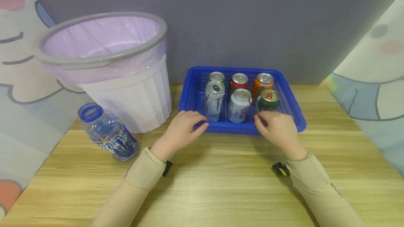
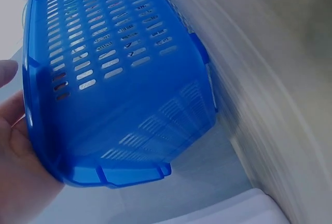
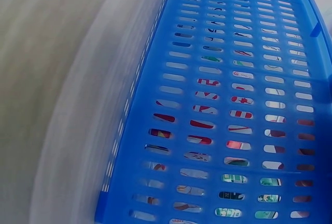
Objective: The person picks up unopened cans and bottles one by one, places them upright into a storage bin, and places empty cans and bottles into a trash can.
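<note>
A blue plastic basket (image 1: 217, 127) with slotted walls stands on the table, holding several drink cans in two rows. In front are a pale Monster can (image 1: 214, 104), a white can (image 1: 239, 108) and a dark green can (image 1: 268, 100). Behind them stand a green-sided can (image 1: 216, 76), a red can (image 1: 238, 81) and an orange can (image 1: 262, 83). My left hand (image 1: 184, 129) grips the near rim, left of centre. On the right of that rim, my right hand (image 1: 279, 129) holds on too, beside the dark green can. Skin shows through slots in both wrist views; some fingertips are hidden.
A white bin (image 1: 142, 94) with a grey rim and purple liner stands left of the basket. Before it, an open, clear plastic bottle (image 1: 110, 136) with a blue neck stands on the wooden table (image 1: 221, 188). A grey panel (image 1: 252, 20) rises behind.
</note>
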`<state>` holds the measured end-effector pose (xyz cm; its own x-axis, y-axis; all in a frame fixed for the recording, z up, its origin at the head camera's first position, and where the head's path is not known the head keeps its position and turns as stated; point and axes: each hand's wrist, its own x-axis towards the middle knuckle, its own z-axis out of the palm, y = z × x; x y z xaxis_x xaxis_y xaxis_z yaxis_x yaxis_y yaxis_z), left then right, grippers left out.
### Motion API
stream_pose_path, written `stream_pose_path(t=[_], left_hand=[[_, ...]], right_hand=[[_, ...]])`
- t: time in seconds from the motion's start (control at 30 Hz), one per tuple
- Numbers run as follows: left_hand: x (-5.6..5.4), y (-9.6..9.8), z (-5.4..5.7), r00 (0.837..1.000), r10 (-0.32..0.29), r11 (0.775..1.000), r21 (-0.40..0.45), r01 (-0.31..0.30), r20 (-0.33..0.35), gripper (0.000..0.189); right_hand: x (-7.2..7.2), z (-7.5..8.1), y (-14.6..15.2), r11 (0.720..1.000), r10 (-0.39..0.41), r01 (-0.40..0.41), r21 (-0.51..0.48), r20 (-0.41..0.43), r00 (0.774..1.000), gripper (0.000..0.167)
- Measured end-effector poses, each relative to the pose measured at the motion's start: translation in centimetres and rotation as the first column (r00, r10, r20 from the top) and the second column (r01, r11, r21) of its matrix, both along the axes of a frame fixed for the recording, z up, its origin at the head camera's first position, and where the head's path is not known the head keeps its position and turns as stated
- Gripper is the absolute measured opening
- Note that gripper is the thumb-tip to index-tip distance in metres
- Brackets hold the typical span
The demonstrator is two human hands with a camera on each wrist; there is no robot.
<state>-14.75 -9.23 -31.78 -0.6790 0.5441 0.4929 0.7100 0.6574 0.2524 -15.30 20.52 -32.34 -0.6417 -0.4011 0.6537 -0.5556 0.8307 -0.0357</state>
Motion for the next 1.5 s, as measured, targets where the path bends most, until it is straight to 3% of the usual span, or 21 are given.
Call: stream_pose_path(t=[0.3, 0.47, 0.6, 0.77, 0.93, 1.13, 1.23, 1.4, 1.5], left_hand=[[0.9, -1.3, 0.0, 1.0, -0.014, 0.994, 0.11, 0.011, 0.018, 0.013], [1.8, -2.1, 0.5, 0.997, 0.002, 0.986, 0.163, -0.015, 0.079, 0.012], [2.3, -3.0, 1.1, 0.993, -0.006, 0.991, 0.13, -0.01, 0.122, 0.013], [3.2, -4.2, 2.9, 0.992, 0.009, 0.991, 0.133, -0.027, 0.129, 0.014], [4.2, -5.1, 4.7, 0.998, 0.035, 0.982, 0.185, -0.046, 0.06, 0.013], [5.3, -6.4, 5.7, 0.996, 0.056, 0.967, 0.252, -0.038, -0.066, 0.01], [5.8, -7.1, 6.6, 0.99, 0.036, 0.968, 0.252, 0.0, -0.138, 0.013], [6.7, -8.1, 8.8, 0.971, -0.022, 0.98, 0.185, 0.068, -0.238, 0.039], [6.7, -9.1, 9.8, 0.956, -0.017, 0.984, 0.163, 0.067, -0.293, 0.035]], right_hand=[[0.3, -0.1, 0.0, 1.0, -0.012, 0.012, -0.011, 0.002, 1.0, 0.023], [0.3, -0.2, 0.0, 1.0, -0.014, 0.014, -0.013, 0.009, 1.0, 0.023], [0.3, -0.1, 0.0, 1.0, -0.017, 0.017, -0.018, 0.014, 1.0, 0.022], [0.4, 0.1, 0.1, 1.0, -0.014, 0.014, -0.022, 0.008, 1.0, 0.022], [0.3, 0.2, 0.3, 1.0, -0.01, 0.01, -0.017, 0.008, 1.0, 0.023], [0.1, 0.0, 0.1, 1.0, 0.003, -0.003, -0.016, 0.016, 1.0, 0.023], [0.1, 0.0, 0.0, 1.0, 0.002, -0.002, -0.013, 0.017, 1.0, 0.024], [0.1, 0.1, 0.0, 1.0, -0.003, 0.004, -0.013, 0.012, 1.0, 0.023], [0.2, 0.2, 0.0, 1.0, 0.001, 0.0, -0.014, 0.007, 1.0, 0.024]])
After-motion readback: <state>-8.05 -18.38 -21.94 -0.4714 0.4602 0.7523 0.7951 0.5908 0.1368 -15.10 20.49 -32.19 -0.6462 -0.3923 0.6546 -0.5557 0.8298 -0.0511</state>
